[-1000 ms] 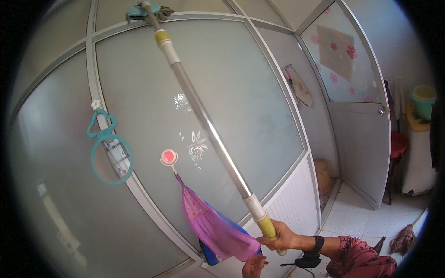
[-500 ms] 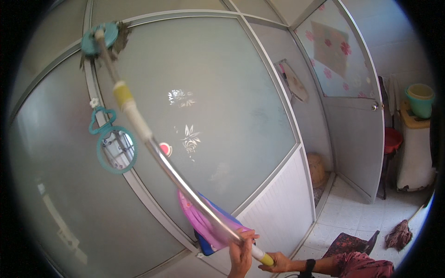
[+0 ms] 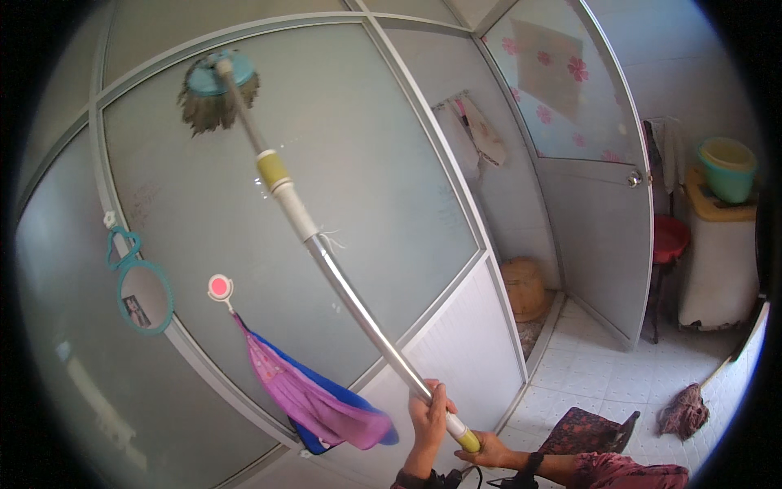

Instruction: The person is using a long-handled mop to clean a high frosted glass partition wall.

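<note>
Fingers of both my hands, left hand [image 3: 427,420] and right hand [image 3: 486,448], clenched round the lower end of the long mop pole [image 3: 342,285], its shaggy head [image 3: 216,98] pressed high on the frosted glass panel [image 3: 366,179]: upper corner reached, lower glass seemingly left.

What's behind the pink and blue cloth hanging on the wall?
The pink and blue cloth hangs from a round pink hook against a frosted glass panel and its grey frame. Whatever part of the frame lies directly behind the cloth is covered.
</note>
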Tool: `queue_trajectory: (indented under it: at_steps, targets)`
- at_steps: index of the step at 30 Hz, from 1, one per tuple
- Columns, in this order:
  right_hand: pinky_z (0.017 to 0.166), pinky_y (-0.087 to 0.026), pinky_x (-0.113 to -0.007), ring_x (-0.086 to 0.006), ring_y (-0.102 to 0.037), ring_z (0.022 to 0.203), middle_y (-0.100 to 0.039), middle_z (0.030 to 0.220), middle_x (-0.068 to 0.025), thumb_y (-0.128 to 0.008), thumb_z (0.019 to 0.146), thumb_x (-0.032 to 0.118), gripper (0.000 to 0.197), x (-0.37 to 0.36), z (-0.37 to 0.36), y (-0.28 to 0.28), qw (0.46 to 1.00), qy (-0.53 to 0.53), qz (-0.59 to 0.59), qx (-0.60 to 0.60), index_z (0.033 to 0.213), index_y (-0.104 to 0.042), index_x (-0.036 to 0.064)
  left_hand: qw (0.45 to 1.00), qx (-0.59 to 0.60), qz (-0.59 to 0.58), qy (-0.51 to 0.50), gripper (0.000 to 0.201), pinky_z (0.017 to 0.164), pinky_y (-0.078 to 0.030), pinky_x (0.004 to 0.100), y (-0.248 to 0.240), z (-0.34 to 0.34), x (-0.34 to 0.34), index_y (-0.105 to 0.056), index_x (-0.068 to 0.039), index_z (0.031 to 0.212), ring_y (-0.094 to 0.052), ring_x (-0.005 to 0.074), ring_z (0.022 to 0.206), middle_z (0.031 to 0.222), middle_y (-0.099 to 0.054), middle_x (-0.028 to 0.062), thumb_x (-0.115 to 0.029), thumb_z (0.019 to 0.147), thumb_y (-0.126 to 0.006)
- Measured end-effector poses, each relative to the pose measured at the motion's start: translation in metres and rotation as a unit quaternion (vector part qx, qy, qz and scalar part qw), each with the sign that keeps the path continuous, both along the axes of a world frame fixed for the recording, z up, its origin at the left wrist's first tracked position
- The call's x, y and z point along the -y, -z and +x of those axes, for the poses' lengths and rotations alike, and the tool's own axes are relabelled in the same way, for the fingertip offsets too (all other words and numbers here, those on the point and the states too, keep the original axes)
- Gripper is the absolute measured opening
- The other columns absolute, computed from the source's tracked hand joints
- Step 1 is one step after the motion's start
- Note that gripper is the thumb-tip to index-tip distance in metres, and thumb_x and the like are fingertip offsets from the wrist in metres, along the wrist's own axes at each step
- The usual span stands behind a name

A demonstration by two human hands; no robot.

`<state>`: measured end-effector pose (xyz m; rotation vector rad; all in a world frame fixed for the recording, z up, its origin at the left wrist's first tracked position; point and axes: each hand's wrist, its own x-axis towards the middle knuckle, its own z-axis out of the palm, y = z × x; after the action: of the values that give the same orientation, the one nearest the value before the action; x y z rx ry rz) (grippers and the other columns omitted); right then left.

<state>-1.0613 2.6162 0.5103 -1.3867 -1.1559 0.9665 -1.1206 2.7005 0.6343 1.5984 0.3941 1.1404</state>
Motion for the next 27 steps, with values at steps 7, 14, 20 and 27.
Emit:
queue_trajectory:
  at_steps: [7, 14, 20, 27]
  targets:
    - [0.034, -0.038, -0.025, -0.01, -0.045, 0.037, -0.046, 0.049, -0.0023, -0.064, 0.071, 0.017, 0.024, -0.023, 0.044, -0.043, 0.967, 0.008, 0.135, -0.216, 0.073, -0.044, 0.0028, 0.997, -0.044, 0.034, 0.046, 0.016, 0.041, -0.034, 0.0225, -0.047, 0.086, -0.018, -0.045, -0.002, 0.087, -0.043, 0.0105, 0.042, 0.054, -0.043, 0.0021, -0.014, 0.079, -0.052]
    - [0.032, -0.038, -0.025, -0.0129, -0.047, 0.035, -0.049, 0.049, -0.0058, -0.064, 0.069, 0.013, 0.022, -0.014, 0.089, -0.068, 0.973, 0.004, 0.112, -0.202, 0.071, -0.045, 0.0008, 0.996, 0.001, -0.003, 0.084, 0.013, 0.04, -0.034, 0.0228, -0.053, 0.127, -0.012, -0.045, -0.003, 0.083, -0.042, 0.0111, 0.042, 0.057, -0.044, 0.003, -0.01, 0.076, -0.052]
    - [0.031, -0.037, -0.024, -0.0125, -0.047, 0.035, -0.048, 0.047, -0.0054, -0.062, 0.069, 0.011, 0.019, 0.005, 0.077, -0.064, 0.967, -0.038, 0.109, -0.227, 0.069, -0.045, 0.0014, 0.998, 0.009, -0.01, 0.061, 0.011, 0.04, -0.034, 0.0231, -0.051, 0.106, 0.015, -0.043, -0.004, 0.08, -0.041, 0.0112, 0.042, 0.056, -0.043, 0.0028, -0.009, 0.076, -0.052]
    - [0.041, -0.039, -0.024, -0.0089, -0.047, 0.043, -0.05, 0.054, -0.0026, -0.06, 0.071, 0.013, 0.017, 0.034, 0.061, -0.039, 0.992, -0.048, 0.065, -0.101, 0.079, -0.05, 0.0018, 0.999, 0.014, -0.046, 0.02, 0.011, 0.045, -0.038, 0.0241, -0.024, 0.064, 0.04, -0.043, -0.005, 0.081, -0.046, 0.0129, 0.047, 0.055, -0.046, 0.0042, -0.011, 0.077, -0.051]
